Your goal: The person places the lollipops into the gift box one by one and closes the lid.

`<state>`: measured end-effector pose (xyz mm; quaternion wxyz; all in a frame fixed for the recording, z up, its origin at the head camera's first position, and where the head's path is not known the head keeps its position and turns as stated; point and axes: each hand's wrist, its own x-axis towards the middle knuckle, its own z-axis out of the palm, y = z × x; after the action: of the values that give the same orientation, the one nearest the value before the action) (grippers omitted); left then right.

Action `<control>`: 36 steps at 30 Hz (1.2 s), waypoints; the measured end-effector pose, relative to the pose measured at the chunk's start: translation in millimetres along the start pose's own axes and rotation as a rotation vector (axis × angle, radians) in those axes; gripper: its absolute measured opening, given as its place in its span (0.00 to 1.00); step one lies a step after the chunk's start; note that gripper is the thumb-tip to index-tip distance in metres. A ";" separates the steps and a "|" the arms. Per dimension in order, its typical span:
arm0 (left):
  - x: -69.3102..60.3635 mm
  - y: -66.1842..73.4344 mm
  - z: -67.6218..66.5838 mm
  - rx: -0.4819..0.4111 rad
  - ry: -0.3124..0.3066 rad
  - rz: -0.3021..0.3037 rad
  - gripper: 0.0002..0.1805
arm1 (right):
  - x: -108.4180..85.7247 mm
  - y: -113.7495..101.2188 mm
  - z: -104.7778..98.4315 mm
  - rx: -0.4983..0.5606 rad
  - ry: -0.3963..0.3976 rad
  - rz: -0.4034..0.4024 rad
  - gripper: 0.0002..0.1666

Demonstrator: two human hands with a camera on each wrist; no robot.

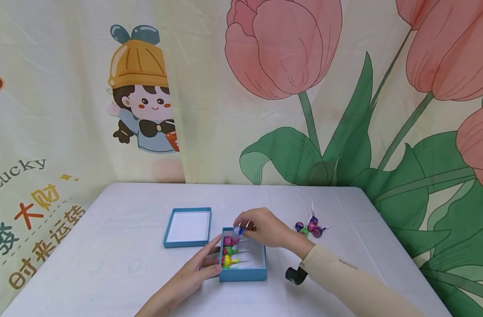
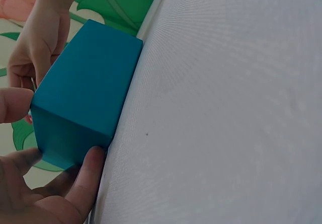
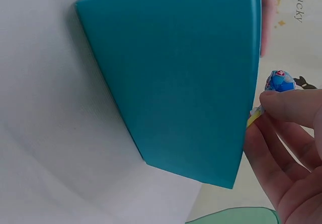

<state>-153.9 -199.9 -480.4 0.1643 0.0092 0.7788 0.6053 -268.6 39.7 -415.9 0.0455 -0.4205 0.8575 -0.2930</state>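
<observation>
A blue box [image 1: 243,275] stands on the table with several wrapped lollipops in a column along its left side: a pink lollipop [image 1: 228,241], a green lollipop [image 1: 228,250] and a yellow lollipop [image 1: 228,260] show, sticks to the right. My left hand [image 1: 195,267] holds the box at its left side; in the left wrist view the thumb is at the upper corner, the fingers lower on the end. Over the box's far end my right hand [image 1: 261,226] pinches a blue lollipop [image 3: 279,81] between thumb and fingers, just below its head.
A shallow blue lid [image 1: 187,244] with a white inside lies left of the box. To the right is a loose group of lollipops [image 1: 313,226]. A black strap-like object [image 1: 295,276] shows beneath the right wrist. A printed curtain [image 1: 209,110] hangs behind the table.
</observation>
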 end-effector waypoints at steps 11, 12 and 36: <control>-1.2 -1.2 -1.5 -0.008 -0.022 0.013 0.43 | -1.5 4.8 12.2 0.002 -0.029 0.009 0.17; -1.5 -1.2 -1.5 -0.010 -0.023 0.014 0.43 | -1.7 5.0 13.2 0.002 -0.030 0.006 0.17; -2.8 0.8 -2.7 -0.015 -0.050 0.044 0.43 | -6.4 4.2 28.3 -0.144 0.004 -0.051 0.18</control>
<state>-152.1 -202.9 -478.4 0.1706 0.0401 0.7695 0.6142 -258.1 33.3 -442.6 0.0061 -0.4437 0.8655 -0.2326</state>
